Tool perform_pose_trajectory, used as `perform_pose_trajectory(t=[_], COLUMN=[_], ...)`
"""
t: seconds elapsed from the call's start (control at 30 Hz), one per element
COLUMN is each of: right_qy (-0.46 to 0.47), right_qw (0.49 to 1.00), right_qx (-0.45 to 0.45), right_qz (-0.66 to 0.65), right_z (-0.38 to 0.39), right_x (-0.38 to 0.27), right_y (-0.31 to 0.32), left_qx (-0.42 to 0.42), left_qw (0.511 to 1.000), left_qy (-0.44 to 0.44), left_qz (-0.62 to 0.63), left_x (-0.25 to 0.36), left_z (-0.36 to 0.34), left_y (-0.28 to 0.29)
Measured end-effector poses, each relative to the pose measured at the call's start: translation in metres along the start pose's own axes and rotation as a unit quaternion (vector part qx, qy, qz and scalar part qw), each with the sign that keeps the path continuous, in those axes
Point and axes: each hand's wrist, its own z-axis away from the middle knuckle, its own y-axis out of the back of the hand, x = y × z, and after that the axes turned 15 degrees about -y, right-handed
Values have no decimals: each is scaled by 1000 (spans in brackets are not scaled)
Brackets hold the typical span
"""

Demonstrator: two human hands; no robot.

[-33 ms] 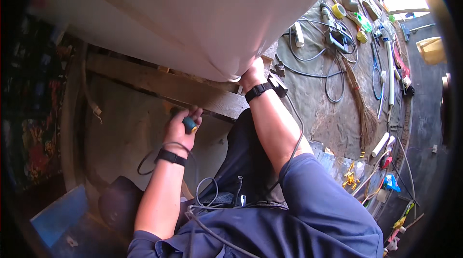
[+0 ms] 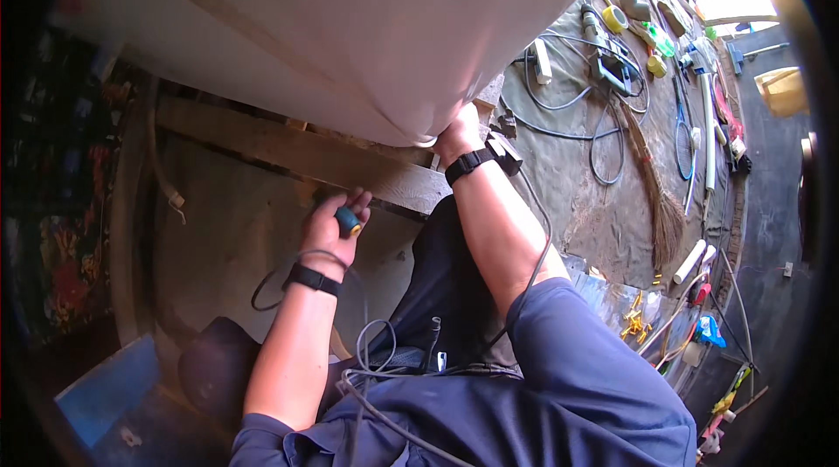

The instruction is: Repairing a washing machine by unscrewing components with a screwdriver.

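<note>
My left hand (image 2: 329,224) is closed round a dark teal screwdriver-like handle (image 2: 349,222) with a yellow end; its other end is hidden behind the palm, and some fingertips stick out past it. This hand is just below a wooden beam (image 2: 306,154). Above hangs the broad underside of a smooth white object (image 2: 350,39), its kind unclear. My right hand (image 2: 460,135) reaches up to the lower tip of that object, its fingers mostly hidden behind the edge. Black straps circle both wrists, and a grey cable (image 2: 376,371) loops over my lap.
On the cloth at right lie a power tool (image 2: 609,56) with a coiled cord, a straw broom (image 2: 657,205) and a roll of yellow tape (image 2: 614,20). Small yellow pieces (image 2: 636,318) are scattered lower right. A blue board (image 2: 109,388) is at lower left.
My left hand has shifted slightly to the right, and the handle has turned a little in it, with the fingertips lifting. The right hand stays at the white object's tip.
</note>
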Motion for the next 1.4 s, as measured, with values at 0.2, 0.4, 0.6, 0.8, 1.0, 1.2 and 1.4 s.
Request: perform_pose_trajectory(t=[0.2,0.4,0.6,0.8,1.0,1.2,1.4], right_qy=[44,-145,-159,-118,-128,-130,-134], right_qw=[993,981,961,954,952,960,968], right_qx=[25,121,169,12,-8,90,51], right_qz=[105,-41,-151,-274,-280,-230,-206], right_z=[14,60,50,43,45,43,38], right_x=[0,39,55,63,60,69,73], right_y=[2,-10,-43,-42,-47,-42,-25], left_qx=[-4,-65,-49,-66,-82,-98,-103], left_qw=[999,988,993,994,994,988,987], left_qy=[-5,-37,-50,-14,-20,-63,-69], left_qz=[-52,-132,-97,-89,-63,-105,-106], left_x=[15,72,91,87,92,101,101], left_z=[-4,18,32,40,37,57,58], left_y=[-14,-12,-11,-14,-1,-4,-4])
